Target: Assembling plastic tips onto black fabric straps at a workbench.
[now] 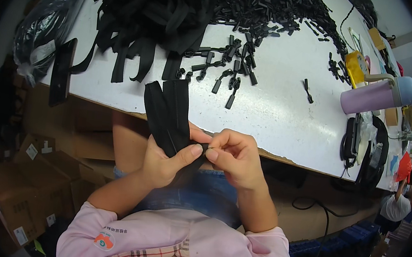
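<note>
Close to the table's front edge, my left hand (164,163) is closed around a black zipper tape (168,112). The tape's two halves spread apart in a V at their upper ends, and its lower part runs down behind my left hand toward my lap. Fingertips of my right hand (237,158) pinch together right beside the left thumb, at the tape's edge. Whatever small dark piece lies between them is mostly hidden. Black zipper sliders with long pulls (233,92) lie loose on the table beyond my hands.
A tangled heap of black zipper tapes (153,12) covers the back left of the white table (277,121), beside a large slider pile (279,8). A dark phone (62,70) juts over the left edge. A lilac tumbler (367,101) lies at right; cardboard boxes (29,185) stand below left.
</note>
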`<act>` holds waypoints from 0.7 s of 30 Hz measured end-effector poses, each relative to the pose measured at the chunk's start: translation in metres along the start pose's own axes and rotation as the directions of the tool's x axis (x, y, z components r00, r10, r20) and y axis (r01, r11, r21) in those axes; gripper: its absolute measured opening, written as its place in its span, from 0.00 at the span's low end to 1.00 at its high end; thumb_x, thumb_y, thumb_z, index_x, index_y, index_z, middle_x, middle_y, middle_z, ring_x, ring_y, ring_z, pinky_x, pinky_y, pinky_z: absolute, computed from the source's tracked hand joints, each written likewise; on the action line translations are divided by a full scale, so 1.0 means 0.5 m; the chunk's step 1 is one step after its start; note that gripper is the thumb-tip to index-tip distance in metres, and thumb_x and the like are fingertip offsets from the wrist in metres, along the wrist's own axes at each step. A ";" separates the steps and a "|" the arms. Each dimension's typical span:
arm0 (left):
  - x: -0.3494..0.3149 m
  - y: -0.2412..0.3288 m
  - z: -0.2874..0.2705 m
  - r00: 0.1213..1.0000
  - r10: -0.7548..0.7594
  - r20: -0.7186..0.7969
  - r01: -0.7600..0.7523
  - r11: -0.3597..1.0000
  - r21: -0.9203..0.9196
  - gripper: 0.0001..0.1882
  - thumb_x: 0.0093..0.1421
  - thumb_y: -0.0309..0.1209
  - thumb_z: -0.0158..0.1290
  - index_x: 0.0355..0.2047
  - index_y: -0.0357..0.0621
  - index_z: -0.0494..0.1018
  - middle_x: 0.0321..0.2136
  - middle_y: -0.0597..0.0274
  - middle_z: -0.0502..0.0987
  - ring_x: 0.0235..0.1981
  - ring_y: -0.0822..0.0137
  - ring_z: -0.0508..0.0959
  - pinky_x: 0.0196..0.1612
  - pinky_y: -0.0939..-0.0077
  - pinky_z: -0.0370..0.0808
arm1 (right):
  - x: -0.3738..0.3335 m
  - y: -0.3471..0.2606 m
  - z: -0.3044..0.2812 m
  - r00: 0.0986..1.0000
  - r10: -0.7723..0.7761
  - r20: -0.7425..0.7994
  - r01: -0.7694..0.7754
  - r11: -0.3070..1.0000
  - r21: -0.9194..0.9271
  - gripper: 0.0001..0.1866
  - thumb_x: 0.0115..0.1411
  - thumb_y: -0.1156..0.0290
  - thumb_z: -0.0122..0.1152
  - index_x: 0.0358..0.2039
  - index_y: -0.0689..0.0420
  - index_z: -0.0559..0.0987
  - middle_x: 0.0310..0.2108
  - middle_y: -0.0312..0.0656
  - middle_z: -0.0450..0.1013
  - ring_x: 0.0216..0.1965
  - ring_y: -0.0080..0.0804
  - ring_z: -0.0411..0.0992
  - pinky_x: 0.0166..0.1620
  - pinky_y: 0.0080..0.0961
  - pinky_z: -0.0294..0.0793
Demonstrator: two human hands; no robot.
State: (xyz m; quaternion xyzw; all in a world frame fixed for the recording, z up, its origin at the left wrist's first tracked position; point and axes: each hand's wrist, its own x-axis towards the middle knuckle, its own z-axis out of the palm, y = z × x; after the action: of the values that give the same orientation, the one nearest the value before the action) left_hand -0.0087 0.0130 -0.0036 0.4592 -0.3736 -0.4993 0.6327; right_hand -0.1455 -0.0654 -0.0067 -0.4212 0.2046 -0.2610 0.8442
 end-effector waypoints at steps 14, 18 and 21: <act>-0.001 0.004 0.013 0.985 0.146 -0.089 -0.130 0.977 0.166 0.08 0.52 0.22 0.47 0.34 0.35 0.67 0.31 0.60 0.71 0.29 0.76 0.71 0.34 0.85 0.68 | -0.001 0.049 0.017 0.933 -0.349 -0.088 0.266 0.834 -0.484 0.04 0.51 0.75 0.52 0.25 0.62 0.70 0.17 0.29 0.62 0.15 0.10 0.53 0.18 0.09 0.52; 0.004 0.031 0.009 0.991 0.130 -0.021 -0.123 0.972 0.202 0.09 0.52 0.23 0.47 0.34 0.34 0.67 0.30 0.60 0.71 0.29 0.78 0.71 0.30 0.87 0.68 | -0.005 0.034 0.020 0.973 -0.212 -0.092 0.175 0.935 -0.308 0.05 0.53 0.73 0.51 0.26 0.62 0.70 0.18 0.29 0.62 0.17 0.11 0.56 0.20 0.08 0.54; 0.002 0.037 0.011 0.995 -0.048 -0.089 0.055 0.995 0.081 0.08 0.49 0.24 0.51 0.30 0.34 0.68 0.23 0.59 0.69 0.18 0.76 0.68 0.19 0.88 0.64 | -0.007 0.026 0.022 0.991 -0.123 -0.054 0.107 0.966 -0.236 0.05 0.54 0.73 0.50 0.27 0.62 0.70 0.19 0.30 0.63 0.19 0.12 0.57 0.22 0.09 0.56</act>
State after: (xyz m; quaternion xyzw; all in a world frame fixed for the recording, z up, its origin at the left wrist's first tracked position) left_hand -0.0081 0.0122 0.0158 0.5159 -0.3542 -0.4791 0.6155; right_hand -0.1385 -0.0497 -0.0106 -0.5189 0.2376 -0.2979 0.7652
